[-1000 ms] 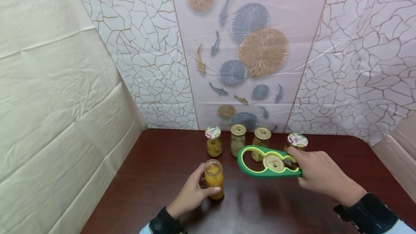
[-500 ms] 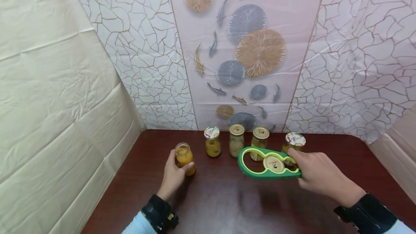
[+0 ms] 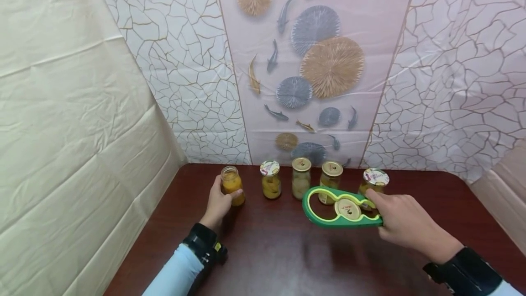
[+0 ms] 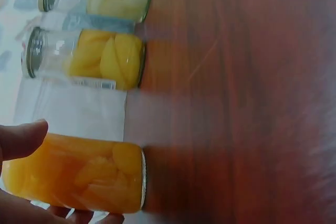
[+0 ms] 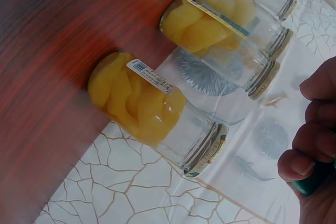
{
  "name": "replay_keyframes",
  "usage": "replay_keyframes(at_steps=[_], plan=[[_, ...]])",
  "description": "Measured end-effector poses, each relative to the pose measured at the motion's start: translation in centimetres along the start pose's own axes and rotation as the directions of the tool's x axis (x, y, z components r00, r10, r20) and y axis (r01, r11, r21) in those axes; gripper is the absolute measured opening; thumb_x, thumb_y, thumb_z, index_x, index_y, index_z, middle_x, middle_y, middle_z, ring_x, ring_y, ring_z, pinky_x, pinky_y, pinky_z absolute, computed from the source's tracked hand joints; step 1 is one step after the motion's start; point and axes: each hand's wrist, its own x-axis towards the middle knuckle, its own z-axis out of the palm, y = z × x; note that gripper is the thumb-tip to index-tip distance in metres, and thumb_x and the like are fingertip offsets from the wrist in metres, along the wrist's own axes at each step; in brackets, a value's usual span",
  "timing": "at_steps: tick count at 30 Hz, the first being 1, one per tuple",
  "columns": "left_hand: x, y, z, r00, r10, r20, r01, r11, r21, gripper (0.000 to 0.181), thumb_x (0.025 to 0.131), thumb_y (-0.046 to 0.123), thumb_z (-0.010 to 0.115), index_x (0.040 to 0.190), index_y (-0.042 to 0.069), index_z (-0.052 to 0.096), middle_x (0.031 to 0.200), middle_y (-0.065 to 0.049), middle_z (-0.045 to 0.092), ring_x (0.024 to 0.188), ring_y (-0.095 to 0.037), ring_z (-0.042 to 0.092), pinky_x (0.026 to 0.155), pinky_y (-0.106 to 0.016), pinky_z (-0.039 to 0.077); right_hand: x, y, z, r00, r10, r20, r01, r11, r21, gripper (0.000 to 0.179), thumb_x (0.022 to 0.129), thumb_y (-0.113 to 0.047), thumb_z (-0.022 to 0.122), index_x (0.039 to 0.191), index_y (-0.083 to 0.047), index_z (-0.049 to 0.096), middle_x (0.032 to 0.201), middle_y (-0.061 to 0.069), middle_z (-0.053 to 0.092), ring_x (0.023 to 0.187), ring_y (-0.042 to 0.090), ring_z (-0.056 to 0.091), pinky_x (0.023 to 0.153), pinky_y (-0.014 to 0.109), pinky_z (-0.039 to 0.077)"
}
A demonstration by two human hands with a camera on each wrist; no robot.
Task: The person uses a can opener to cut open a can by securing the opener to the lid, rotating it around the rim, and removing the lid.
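Left hand (image 3: pixel 217 204) gripping the lidless jar (image 3: pixel 232 187), upright at the row's far-left end; we seem to be placing it, though we can't tell if it touches the table (image 3: pixel 287 255). Right hand (image 3: pixel 404 220) grips the green opener (image 3: pixel 328 224), a gold lid (image 3: pixel 348 209) showing in its frame. Next, we'd judge, a steady release, minding the lidded yellow-fruit jar (image 3: pixel 271 187) near its right! Three more lidded jars (image 3: pixel 301 184) stand farther right, two partly behind the opener.

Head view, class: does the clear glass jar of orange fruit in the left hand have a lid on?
No, the orange-fruit jar held by the left hand shows a bare, open glass rim.
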Motion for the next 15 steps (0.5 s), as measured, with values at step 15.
replay_keyframes(at_steps=[15], plan=[[0.83,-0.01,-0.05,1.0,-0.009,0.016,0.008,0.998,0.054,0.065,0.097,0.012,0.08,0.153,0.014,0.047,0.148,-0.018,0.06,0.14,-0.038,0.057,0.117,-0.06,0.046,-0.03,-0.13,0.35,0.999,0.006,0.031,-0.006,1.0,0.005,0.053,0.06,-0.004,0.079,0.109,-0.016,0.061,0.066,-0.016,0.048,0.057,0.0,0.032,0.052,0.024,0.028]])
